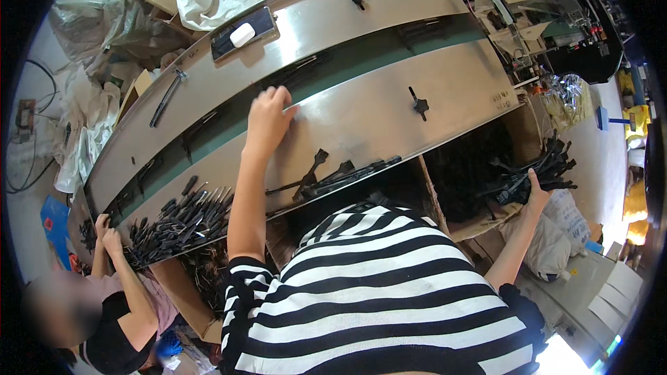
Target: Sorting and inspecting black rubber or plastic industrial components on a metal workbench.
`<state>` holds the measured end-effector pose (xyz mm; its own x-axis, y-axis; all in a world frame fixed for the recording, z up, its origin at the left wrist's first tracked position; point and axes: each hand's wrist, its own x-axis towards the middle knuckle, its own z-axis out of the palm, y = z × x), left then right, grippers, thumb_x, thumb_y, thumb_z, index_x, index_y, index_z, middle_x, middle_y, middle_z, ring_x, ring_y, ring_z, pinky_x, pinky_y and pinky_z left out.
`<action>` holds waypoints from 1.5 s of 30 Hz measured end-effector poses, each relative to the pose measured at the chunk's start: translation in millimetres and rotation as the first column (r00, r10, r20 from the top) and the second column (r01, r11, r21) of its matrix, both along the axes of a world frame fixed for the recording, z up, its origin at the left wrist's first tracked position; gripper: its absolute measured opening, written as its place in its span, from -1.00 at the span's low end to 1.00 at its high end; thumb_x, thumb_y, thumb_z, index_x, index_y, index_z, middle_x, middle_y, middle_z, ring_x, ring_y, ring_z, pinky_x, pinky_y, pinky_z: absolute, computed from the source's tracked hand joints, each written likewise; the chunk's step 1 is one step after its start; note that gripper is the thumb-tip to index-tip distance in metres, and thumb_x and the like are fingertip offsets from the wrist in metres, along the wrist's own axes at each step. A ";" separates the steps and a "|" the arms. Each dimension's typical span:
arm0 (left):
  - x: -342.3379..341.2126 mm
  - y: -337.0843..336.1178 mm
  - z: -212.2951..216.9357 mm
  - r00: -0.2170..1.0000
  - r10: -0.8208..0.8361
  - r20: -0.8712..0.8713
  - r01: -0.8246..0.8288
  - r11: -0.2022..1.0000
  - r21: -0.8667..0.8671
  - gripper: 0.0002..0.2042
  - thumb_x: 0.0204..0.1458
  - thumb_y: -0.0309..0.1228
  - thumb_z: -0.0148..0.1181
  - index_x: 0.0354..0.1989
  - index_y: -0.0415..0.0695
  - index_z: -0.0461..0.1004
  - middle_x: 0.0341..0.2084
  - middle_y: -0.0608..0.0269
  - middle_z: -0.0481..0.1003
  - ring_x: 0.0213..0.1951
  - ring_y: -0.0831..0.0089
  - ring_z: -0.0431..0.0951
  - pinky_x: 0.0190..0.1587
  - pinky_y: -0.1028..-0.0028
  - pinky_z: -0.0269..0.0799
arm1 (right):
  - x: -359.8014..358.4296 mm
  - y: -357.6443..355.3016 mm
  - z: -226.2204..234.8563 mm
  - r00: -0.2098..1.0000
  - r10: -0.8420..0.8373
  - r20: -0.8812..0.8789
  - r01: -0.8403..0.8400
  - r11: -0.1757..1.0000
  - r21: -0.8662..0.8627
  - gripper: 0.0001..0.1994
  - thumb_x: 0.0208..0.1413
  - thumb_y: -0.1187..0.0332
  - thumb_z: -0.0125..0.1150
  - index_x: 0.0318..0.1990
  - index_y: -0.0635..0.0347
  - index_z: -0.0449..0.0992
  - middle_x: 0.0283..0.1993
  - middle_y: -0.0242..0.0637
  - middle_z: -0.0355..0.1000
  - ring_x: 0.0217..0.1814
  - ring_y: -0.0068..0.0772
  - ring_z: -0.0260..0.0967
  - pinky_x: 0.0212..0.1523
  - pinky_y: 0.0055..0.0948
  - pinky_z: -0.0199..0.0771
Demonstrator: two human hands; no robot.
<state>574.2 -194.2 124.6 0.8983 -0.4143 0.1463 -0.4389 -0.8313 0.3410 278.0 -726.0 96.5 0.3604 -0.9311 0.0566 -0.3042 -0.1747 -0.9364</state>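
Note:
My left hand (269,119) is raised above the near metal panel (361,111), beside the green conveyor belt (340,66). Its fingers are bent, the thumb stands apart from them, and I see nothing in it. Far to the right, my right hand (536,193) grips a bundle of long black plastic parts (538,170) over an open cardboard box (458,226). Several similar black parts (313,179) lie along the panel's near edge, between my arms. More dark parts (295,69) rest on the belt ahead of my left hand.
A co-worker's hands (105,235) are at the belt's left end, by a heap of black parts (184,222). A phone-like dark device (222,46) with a white case lies on the far metal panel. Machinery (507,14) stands at the far right, plastic bags (97,28) at the far left.

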 end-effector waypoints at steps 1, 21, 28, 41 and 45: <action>-14.3 -1.7 10.1 0.980 -0.013 -0.201 -0.005 0.996 -0.091 -0.81 -0.11 -0.37 0.26 -0.41 -0.14 0.38 -0.42 0.15 0.45 -0.30 0.15 0.47 -0.26 0.24 0.35 | -0.1 -0.4 1.9 1.000 0.001 -0.006 -0.001 1.000 0.001 -0.13 -0.28 0.36 0.54 0.22 0.38 0.16 0.18 -0.15 0.24 0.16 -0.27 0.23 0.19 -0.35 0.20; 19.2 41.0 -10.3 0.978 0.069 0.196 -0.096 0.987 0.131 -0.85 -0.08 -0.47 0.19 -0.30 -0.17 0.45 -0.29 0.13 0.47 -0.22 0.13 0.45 -0.07 0.25 0.32 | 84.1 79.3 132.2 0.887 0.390 0.245 -0.436 0.883 0.172 -0.40 -0.16 0.53 0.36 0.12 0.29 0.29 -0.07 -0.26 0.38 -0.08 -0.38 0.38 0.00 -0.40 0.40; -25.0 31.2 34.0 0.949 -0.161 -0.270 0.108 0.974 -0.199 -0.71 -0.14 -0.53 0.25 -0.17 -0.13 0.44 -0.25 0.12 0.42 -0.11 0.14 0.39 -0.01 0.26 0.32 | 148.4 115.3 163.9 0.574 0.819 -0.014 -0.811 0.570 0.128 -0.30 -0.26 0.50 0.43 0.13 0.33 0.25 -0.01 -0.30 0.36 0.00 -0.43 0.32 0.08 -0.40 0.33; -107.7 63.4 20.6 0.987 -0.031 -0.160 0.045 0.995 0.088 -0.80 -0.19 -0.49 0.25 -0.36 -0.13 0.39 -0.34 0.18 0.38 -0.16 0.20 0.39 -0.09 0.30 0.28 | 273.0 246.0 147.4 -0.234 0.972 -0.038 -0.969 -0.230 0.088 0.00 -0.37 0.43 0.45 0.34 0.13 -0.01 -0.02 -0.26 0.36 -0.02 -0.45 0.27 0.08 -0.47 0.23; -68.1 74.4 23.1 0.995 0.102 -0.004 -0.100 0.984 0.145 -0.81 -0.19 -0.48 0.26 -0.38 -0.13 0.39 -0.38 0.17 0.40 -0.20 0.18 0.41 -0.15 0.29 0.30 | 283.9 275.8 146.1 -0.429 0.890 -0.156 -0.902 -0.412 0.128 -0.06 -0.37 0.52 0.39 0.31 0.03 0.08 -0.08 -0.23 0.42 -0.13 -0.43 0.34 -0.01 -0.48 0.34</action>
<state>506.1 -119.8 147.7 0.9380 -0.3371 0.0808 -0.3467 -0.9121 0.2190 561.9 -450.2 242.6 0.6880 0.7157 -0.1203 0.2415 -0.3820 -0.8920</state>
